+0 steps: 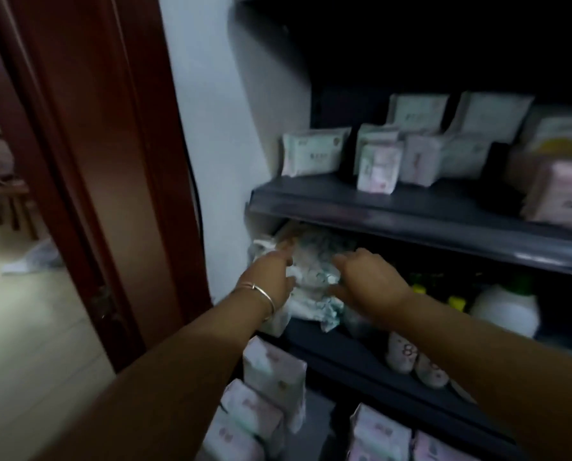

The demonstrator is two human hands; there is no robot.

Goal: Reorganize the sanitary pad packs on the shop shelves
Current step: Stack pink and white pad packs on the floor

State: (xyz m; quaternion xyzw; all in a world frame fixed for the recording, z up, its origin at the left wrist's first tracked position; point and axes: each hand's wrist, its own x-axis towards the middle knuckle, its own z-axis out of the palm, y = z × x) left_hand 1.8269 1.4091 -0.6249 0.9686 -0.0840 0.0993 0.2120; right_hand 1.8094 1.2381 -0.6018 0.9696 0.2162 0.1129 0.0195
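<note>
Middle shelf [361, 354], left end: a crumpled white-and-green pad pack [314, 281] lay between the left hand [271, 277], bangle at the wrist, and the right hand [368, 281], both with fingers loosely extended against its sides; further pad packs [311, 154] stood on the upper shelf [411, 211].

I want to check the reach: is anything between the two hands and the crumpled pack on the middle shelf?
Nothing visible: left hand and right hand already touch the crumpled pack from either side.
</note>
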